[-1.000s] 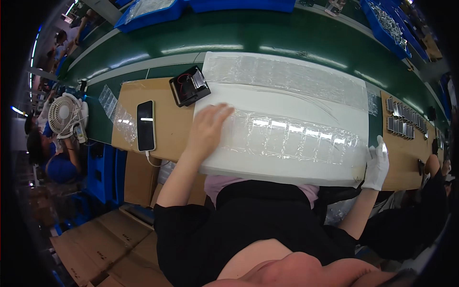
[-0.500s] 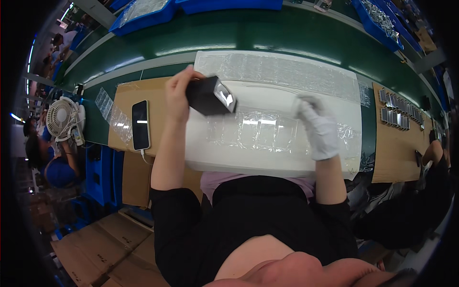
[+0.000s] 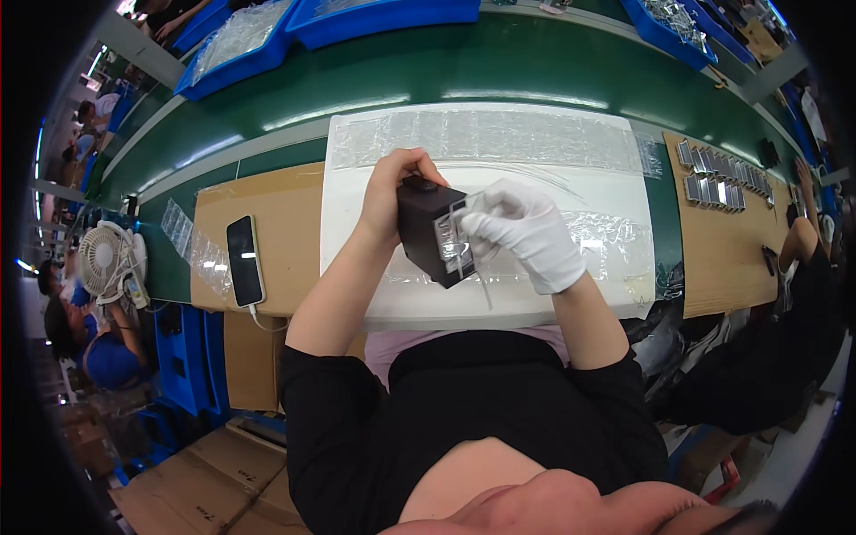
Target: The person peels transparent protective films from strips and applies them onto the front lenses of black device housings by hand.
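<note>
My bare left hand (image 3: 389, 194) is wrapped round the back of a black box-shaped housing (image 3: 423, 227), held tilted above the white board (image 3: 352, 192). Its open-looking, shiny end faces right. My right hand (image 3: 528, 239), in a white glove, is at that end with fingertips pinched on a thin clear plastic piece (image 3: 486, 290) that hangs down beside the housing's rim. Whether the piece touches the housing I cannot tell. On the board under and beyond my right hand lie clear plastic pieces (image 3: 602, 232), and a band of clear film (image 3: 481, 129) runs along the far side.
On cardboard at the left lies a phone (image 3: 244, 259) with a charging cable. A white fan (image 3: 105, 259) stands farther left. Metal parts (image 3: 713, 183) sit in rows on cardboard (image 3: 722, 259) at the right, near another person's arm (image 3: 801, 241). Blue trays (image 3: 383, 27) line the back.
My left hand has brought the housing rightward and lower, and turned it. My right hand has moved left to the housing's end and now holds a clear plastic piece. The view has shifted slightly.
</note>
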`<state>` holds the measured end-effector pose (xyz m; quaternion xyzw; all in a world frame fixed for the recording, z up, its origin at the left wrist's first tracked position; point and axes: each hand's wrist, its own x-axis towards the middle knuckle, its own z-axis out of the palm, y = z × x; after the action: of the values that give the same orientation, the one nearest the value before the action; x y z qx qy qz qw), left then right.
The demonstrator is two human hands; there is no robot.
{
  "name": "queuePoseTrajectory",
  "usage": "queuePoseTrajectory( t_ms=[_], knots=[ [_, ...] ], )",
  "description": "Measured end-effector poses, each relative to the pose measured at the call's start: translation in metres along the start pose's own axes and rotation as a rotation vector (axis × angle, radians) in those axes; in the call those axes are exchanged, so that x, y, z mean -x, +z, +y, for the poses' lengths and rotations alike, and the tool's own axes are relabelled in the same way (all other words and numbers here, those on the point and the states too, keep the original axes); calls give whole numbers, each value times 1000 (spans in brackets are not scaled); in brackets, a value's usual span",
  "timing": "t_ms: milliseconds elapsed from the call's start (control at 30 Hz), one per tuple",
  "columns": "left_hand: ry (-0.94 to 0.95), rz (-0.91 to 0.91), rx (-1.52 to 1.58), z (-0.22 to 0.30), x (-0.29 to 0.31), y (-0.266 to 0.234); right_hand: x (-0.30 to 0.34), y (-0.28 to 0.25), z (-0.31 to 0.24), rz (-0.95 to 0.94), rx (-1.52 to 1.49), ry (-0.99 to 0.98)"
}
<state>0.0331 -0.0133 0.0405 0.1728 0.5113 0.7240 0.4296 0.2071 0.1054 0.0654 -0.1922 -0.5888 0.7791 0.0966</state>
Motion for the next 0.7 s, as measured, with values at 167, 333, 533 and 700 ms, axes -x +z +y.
queuePoseTrajectory(
  t_ms=[167,333,533,700],
  knots=[
    [225,10,-350,4,-34,12,10,-5,-2,-62,714,-61],
    [793,170,-824,28,-108,7,-14,-33,66,347,1145,-398],
    [669,153,-1147,26,-108,-42,-9,-30,64,212,1348,-415],
    [261,116,-1461,16,-14,-37,-9,-41,65,303,1372,-443]
  ],
)
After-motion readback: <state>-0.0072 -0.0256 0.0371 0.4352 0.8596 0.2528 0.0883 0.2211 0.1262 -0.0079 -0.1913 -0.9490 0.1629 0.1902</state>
